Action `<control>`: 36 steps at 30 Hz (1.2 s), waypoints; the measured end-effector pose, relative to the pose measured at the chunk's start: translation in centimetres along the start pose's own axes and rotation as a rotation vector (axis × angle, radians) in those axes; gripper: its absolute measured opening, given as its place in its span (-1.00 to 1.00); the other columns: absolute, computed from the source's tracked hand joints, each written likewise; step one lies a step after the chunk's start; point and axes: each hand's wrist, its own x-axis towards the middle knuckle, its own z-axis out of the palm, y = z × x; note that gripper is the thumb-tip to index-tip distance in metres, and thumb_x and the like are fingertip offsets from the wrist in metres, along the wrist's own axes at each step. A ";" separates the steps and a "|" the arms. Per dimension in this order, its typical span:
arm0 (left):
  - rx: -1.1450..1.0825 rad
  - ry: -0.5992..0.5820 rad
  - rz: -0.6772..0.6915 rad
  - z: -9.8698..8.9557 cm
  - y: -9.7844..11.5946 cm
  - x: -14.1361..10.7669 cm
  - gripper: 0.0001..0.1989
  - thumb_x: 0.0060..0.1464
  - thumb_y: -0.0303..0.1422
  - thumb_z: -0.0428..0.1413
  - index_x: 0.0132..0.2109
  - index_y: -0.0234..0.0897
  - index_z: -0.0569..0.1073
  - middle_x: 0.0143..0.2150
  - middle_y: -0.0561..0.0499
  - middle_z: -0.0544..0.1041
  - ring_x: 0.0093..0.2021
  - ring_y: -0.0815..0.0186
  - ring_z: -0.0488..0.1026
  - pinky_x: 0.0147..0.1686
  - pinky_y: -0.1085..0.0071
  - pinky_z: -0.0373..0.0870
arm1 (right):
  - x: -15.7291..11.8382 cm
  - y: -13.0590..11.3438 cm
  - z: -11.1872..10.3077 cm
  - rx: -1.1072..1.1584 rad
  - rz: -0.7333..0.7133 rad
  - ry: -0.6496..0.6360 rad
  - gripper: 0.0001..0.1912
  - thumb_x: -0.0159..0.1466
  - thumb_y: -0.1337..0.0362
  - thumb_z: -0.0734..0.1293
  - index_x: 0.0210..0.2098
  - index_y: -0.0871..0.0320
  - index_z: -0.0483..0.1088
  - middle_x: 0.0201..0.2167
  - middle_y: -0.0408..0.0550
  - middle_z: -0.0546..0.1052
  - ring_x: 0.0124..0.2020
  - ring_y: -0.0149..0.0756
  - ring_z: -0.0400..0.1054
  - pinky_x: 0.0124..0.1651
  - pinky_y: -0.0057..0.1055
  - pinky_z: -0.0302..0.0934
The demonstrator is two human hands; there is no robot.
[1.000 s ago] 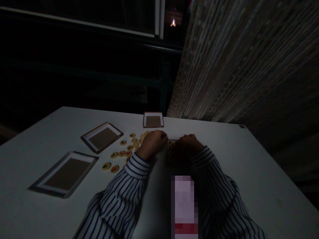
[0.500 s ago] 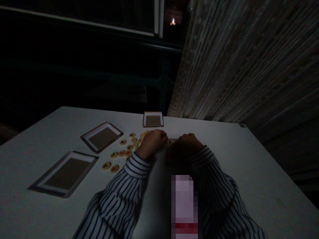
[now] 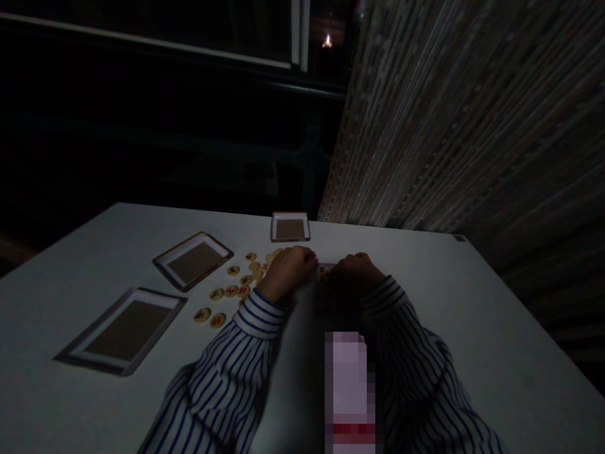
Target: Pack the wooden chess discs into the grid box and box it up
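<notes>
Both hands are close together over the white table, with fingers curled in. My left hand (image 3: 292, 270) is closed beside the loose xiangqi pieces; whatever its fingers may hold is hidden. Just right of it, a shallow box (image 3: 324, 291) contains several small round pieces and lies mostly in shadow. Over this box's right part, my right hand (image 3: 358, 272) is closed too, and its fingertips are out of sight. Round wooden xiangqi pieces (image 3: 231, 291) with red or black characters are scattered left of my left hand, several partly covered by it.
Three flat rectangular trays with brown middles lie about: one at near left (image 3: 127, 328), one behind it (image 3: 193, 260), one at the far edge (image 3: 290, 227). The white table (image 3: 472, 353) ends before a dark window. A string curtain (image 3: 425, 126) hangs at right.
</notes>
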 end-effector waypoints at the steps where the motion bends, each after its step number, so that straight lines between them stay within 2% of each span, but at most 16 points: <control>1: 0.000 0.009 0.007 0.0 -0.1 0.0 -0.72 0.10 -0.29 -0.10 -0.35 -0.27 0.48 -0.35 -0.06 0.54 -0.35 0.30 0.43 -0.37 0.42 0.18 | 0.0 0.1 -0.1 0.006 -0.003 -0.007 -0.73 0.19 0.17 0.16 -0.28 0.10 0.44 -0.24 0.06 0.51 -0.14 -0.15 0.32 -0.08 -0.14 0.00; 5: -0.004 0.032 0.016 0.1 -0.2 0.1 -0.70 0.11 -0.27 -0.11 -0.33 -0.27 0.49 -0.34 -0.08 0.54 -0.33 0.29 0.43 -0.35 0.42 0.20 | -0.4 0.6 -0.8 0.047 0.002 0.020 -0.70 0.19 0.13 0.17 -0.16 0.01 0.41 -0.19 0.00 0.50 -0.10 -0.15 0.30 -0.05 -0.15 -0.02; 9: -0.034 0.031 -0.006 -0.1 -0.1 0.1 -0.70 0.12 -0.27 -0.10 -0.26 -0.27 0.49 -0.27 -0.08 0.55 -0.28 0.29 0.43 -0.31 0.43 0.23 | -1.4 1.1 -2.2 0.031 0.051 0.045 -0.71 0.23 0.20 0.12 -0.20 0.03 0.43 -0.20 -0.01 0.51 -0.11 -0.19 0.31 -0.06 -0.21 -0.01; 13: -0.044 0.055 -0.004 -0.5 0.2 -0.1 -0.71 0.11 -0.27 -0.09 -0.21 -0.26 0.49 -0.22 -0.08 0.54 -0.23 0.29 0.44 -0.29 0.44 0.24 | -2.5 1.4 -3.4 0.060 0.077 0.146 -0.69 0.23 0.26 0.11 -0.15 0.08 0.42 -0.19 -0.01 0.51 -0.11 -0.23 0.31 -0.06 -0.28 0.01; 17: -0.038 0.075 -0.012 -1.2 0.6 -0.5 -0.71 0.10 -0.29 -0.08 -0.18 -0.26 0.48 -0.19 -0.07 0.54 -0.21 0.27 0.44 -0.28 0.44 0.26 | -3.5 1.6 -3.6 0.116 0.095 0.241 -0.67 0.23 0.26 0.11 -0.12 0.14 0.41 -0.17 -0.01 0.51 -0.13 -0.26 0.33 -0.07 -0.35 0.07; 21: -0.053 0.117 0.000 -1.4 1.1 -1.3 -0.71 0.10 -0.30 -0.09 -0.15 -0.26 0.47 -0.18 -0.06 0.54 -0.18 0.25 0.44 -0.22 0.42 0.28 | -4.6 1.6 -2.8 0.186 0.100 0.296 -0.67 0.23 0.27 0.12 -0.10 0.16 0.39 -0.16 -0.03 0.50 -0.14 -0.30 0.34 -0.08 -0.42 0.11; 26: -0.059 0.151 0.006 -0.5 1.3 -3.8 -0.72 0.10 -0.33 -0.08 -0.13 -0.27 0.46 -0.14 -0.07 0.52 -0.09 0.24 0.40 -0.08 0.39 0.25 | -6.1 1.5 -1.1 0.237 0.137 0.302 -0.68 0.25 0.25 0.10 -0.11 0.13 0.39 -0.19 -0.04 0.51 -0.17 -0.33 0.35 -0.13 -0.44 0.15; 28: -0.076 0.170 0.024 0.2 1.3 -5.1 -0.71 0.11 -0.33 -0.10 -0.12 -0.28 0.44 -0.13 -0.08 0.50 -0.10 0.24 0.40 -0.08 0.37 0.26 | -6.4 1.3 -0.3 0.251 0.137 0.315 -0.69 0.26 0.25 0.10 -0.14 0.14 0.39 -0.23 -0.04 0.51 -0.23 -0.33 0.37 -0.18 -0.43 0.17; 31: -0.100 0.183 0.018 1.5 1.1 -6.9 -0.71 0.11 -0.35 -0.10 -0.08 -0.30 0.40 -0.10 -0.11 0.47 -0.09 0.23 0.39 -0.08 0.32 0.28 | -6.8 1.0 1.2 0.283 0.141 0.387 -0.70 0.24 0.26 0.12 -0.12 0.17 0.37 -0.24 -0.02 0.51 -0.24 -0.32 0.36 -0.16 -0.41 0.19; 36: -0.176 0.189 -0.002 4.4 0.9 -8.8 -0.70 0.10 -0.34 -0.07 -0.02 -0.30 0.34 -0.06 -0.12 0.44 -0.06 0.23 0.37 -0.05 0.28 0.30 | -7.7 0.8 4.2 0.409 0.124 0.455 -0.68 0.20 0.29 0.16 -0.07 0.23 0.32 -0.22 0.04 0.49 -0.26 -0.30 0.36 -0.19 -0.35 0.24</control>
